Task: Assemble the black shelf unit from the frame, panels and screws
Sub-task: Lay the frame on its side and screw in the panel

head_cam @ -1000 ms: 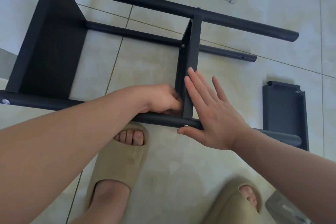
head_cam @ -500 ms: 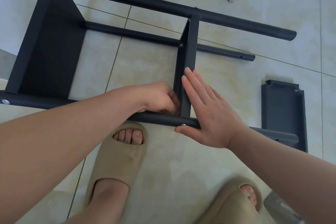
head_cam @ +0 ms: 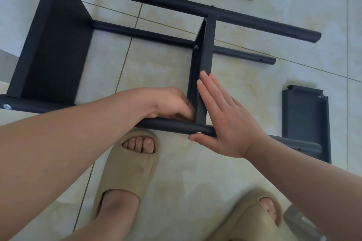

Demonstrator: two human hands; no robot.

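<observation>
The stiff black frame [head_cam: 125,29] lies sideways on the floor [head_cam: 254,88]. The right hand [head_cam: 225,123], held flat, braces its middle panel [head_cam: 207,49]; the left hand [head_cam: 170,103] curls into the corner, contents hidden. Its tubes [head_cam: 156,1] likely offer the surest hold.

A home floor: glossy cream tiles [head_cam: 160,68] and beige slippers [head_cam: 125,170] (bare toes [head_cam: 139,144] showing).

Three tubes [head_cam: 156,2], three panels [head_cam: 54,49], two hands [head_cam: 225,121], two slippers [head_cam: 125,168].

The left hand [head_cam: 168,103] and right hand [head_cam: 225,121] are bare, like the forearms [head_cam: 68,143]. Each foot wears a thick beige foam slide, left slide [head_cam: 125,168] and right slide [head_cam: 242,221], toes showing.
</observation>
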